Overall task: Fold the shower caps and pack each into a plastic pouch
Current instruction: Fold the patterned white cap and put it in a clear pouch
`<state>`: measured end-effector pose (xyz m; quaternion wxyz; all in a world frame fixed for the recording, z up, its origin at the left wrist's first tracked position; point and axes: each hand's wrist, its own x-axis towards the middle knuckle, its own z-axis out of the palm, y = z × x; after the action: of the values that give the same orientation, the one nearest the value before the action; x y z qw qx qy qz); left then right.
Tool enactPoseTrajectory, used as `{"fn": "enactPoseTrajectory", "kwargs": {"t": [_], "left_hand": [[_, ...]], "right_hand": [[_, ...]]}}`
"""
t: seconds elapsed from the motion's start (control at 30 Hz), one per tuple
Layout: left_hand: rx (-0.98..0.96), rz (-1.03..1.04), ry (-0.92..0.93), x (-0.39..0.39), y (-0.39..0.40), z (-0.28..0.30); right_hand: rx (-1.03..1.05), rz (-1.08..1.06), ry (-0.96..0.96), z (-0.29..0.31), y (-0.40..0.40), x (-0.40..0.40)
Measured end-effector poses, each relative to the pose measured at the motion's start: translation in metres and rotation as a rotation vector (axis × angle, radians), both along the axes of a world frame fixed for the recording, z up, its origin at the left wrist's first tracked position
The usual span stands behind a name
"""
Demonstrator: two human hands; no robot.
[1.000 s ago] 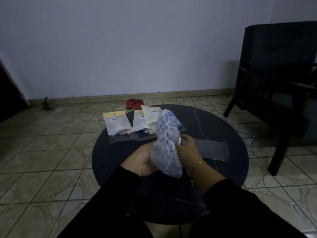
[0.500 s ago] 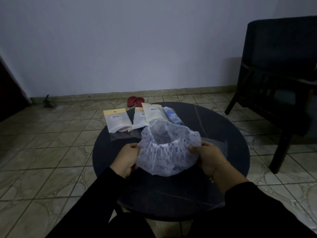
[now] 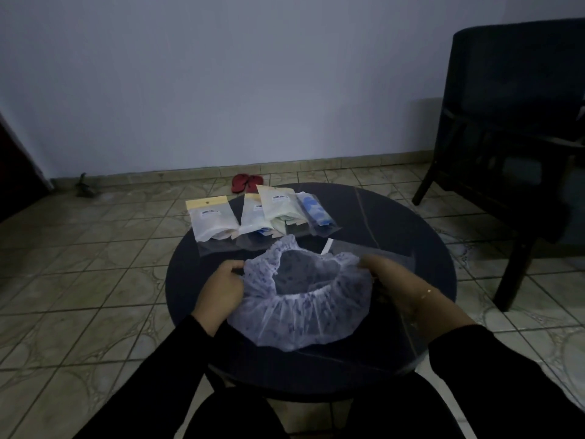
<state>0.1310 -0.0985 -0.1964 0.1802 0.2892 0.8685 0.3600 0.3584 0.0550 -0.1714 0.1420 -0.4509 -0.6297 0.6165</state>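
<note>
Left hand (image 3: 221,282) and right hand (image 3: 391,277) each pinch the elastic rim of the shower cap (image 3: 300,299), stretched open between them over the table (image 3: 395,223) (packed pouches (image 3: 212,221) beyond the fingers); rim could snap free if either pinch slackens.

Both arms in long black sleeves (image 3: 164,369), cuffs ending above the wrists. Right wrist: thin gold bracelet (image 3: 425,293). Hands bare.

Packed pouches (image 3: 253,217) are crowding the table's (image 3: 395,223) far edge. The shower cap (image 3: 304,312) is filling the middle. Bare table is lying open at the far right.
</note>
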Motion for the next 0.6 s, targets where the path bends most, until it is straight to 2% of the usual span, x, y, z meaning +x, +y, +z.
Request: {"fn": "enactPoseTrajectory", "kwargs": {"t": [0.07,0.17,0.27,0.37,0.47,0.53,0.6], "left_hand": [[-0.078,0.021,-0.009,-0.007,0.006,0.008],[-0.038,0.025,-0.095,-0.006,0.006,0.013],[-0.050,-0.063,-0.089,-0.001,0.005,0.008],[0.038,-0.094,-0.107,0.000,0.008,0.000],[0.178,-0.049,-0.118,0.007,0.008,0.001],[0.213,-0.060,-0.087,0.007,0.009,0.001],[0.220,-0.062,-0.043,0.004,0.007,0.004]], "right_hand": [[-0.021,-0.018,-0.022,0.007,0.004,0.001],[-0.031,-0.033,0.029,0.016,0.004,-0.004],[0.091,0.015,-0.057,0.020,0.003,-0.015],[0.128,0.114,-0.134,0.017,-0.001,-0.030],[0.050,0.130,-0.086,0.005,-0.002,-0.041],[0.092,0.203,-0.095,-0.003,0.001,-0.043],[0.084,0.177,-0.104,-0.004,0.000,-0.042]]}}
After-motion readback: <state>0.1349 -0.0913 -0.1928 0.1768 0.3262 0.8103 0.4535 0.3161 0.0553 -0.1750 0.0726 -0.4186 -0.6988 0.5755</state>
